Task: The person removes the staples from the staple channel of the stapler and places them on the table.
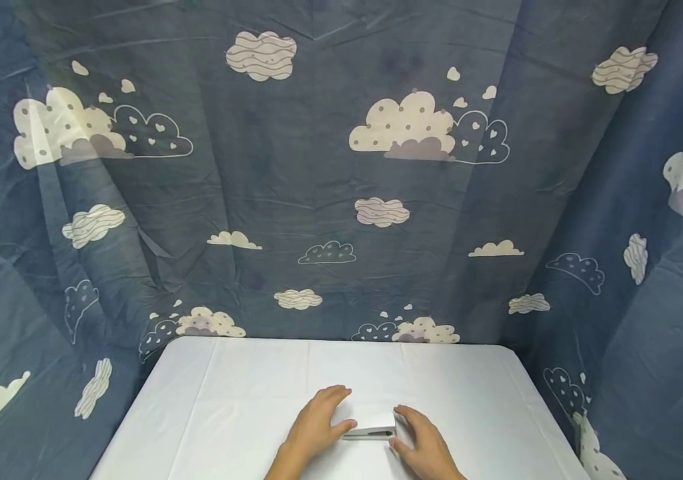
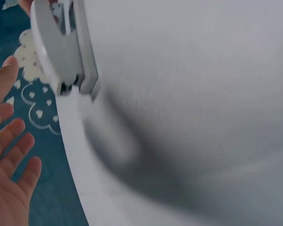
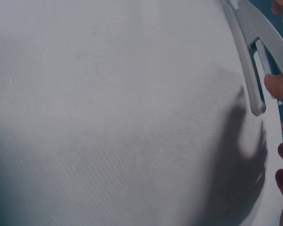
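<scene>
A white stapler (image 1: 368, 433) lies on the table between my two hands, its long side running left to right. My left hand (image 1: 316, 421) is at its left end, thumb tip close to it, fingers apart and loosely bent. The left wrist view shows that hand's spread fingers (image 2: 23, 150) apart from the stapler (image 2: 61, 56). My right hand (image 1: 424, 443) is around the right end, with thumb and index finger apart. In the right wrist view its thumb (image 3: 278, 87) overlaps the stapler (image 3: 245, 52); whether it touches cannot be told.
The white table (image 1: 245, 380) has a rounded far edge and faint fold lines in its cover. Dark blue curtains (image 1: 293, 173) with cloud prints hang behind it and at both sides. Shadows of the hands fall on the white surface.
</scene>
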A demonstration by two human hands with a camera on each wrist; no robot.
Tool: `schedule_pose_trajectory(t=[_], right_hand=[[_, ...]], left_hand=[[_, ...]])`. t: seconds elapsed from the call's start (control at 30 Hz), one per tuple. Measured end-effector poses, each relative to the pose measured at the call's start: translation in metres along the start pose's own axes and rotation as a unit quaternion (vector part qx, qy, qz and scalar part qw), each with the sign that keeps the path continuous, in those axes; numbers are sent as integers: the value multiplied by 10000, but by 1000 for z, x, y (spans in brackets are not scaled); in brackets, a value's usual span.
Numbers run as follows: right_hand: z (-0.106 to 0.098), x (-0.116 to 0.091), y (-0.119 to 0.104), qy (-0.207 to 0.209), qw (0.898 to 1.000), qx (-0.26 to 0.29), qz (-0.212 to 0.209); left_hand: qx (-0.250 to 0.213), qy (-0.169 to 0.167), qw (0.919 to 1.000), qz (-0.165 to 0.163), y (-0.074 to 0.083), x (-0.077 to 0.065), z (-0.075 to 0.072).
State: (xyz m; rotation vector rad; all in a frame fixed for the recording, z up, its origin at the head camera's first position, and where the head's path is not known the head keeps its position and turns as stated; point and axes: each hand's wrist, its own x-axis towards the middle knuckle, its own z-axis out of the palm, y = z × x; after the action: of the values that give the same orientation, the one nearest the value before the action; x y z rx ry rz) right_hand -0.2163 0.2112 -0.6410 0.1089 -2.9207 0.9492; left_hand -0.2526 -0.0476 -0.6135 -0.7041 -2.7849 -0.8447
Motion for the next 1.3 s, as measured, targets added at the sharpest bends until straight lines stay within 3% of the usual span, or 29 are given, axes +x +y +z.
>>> schedule_pose_trajectory(t=[0.17,0.37,0.5,0.73,1.03,1.3], right_hand=[[10,1,9,-155,9996,246,15],[16,3,12,-26,9977,661,-138],[19,5,9,8,9948,1015,-3],[22,10,7,162,9899,1310,521],[29,10,10,143,9897,1367,403],[24,8,10,64,9913,1280,312]], left_hand=[[0,-223,9997,121,6,6,14],[12,-293,9992,271,12,9,32],[-6,-364,9990,277,16,10,40],[427,-206,9977,491,24,15,44],[784,-33,9953,568,33,15,47],[751,30,9959,502,37,15,45]])
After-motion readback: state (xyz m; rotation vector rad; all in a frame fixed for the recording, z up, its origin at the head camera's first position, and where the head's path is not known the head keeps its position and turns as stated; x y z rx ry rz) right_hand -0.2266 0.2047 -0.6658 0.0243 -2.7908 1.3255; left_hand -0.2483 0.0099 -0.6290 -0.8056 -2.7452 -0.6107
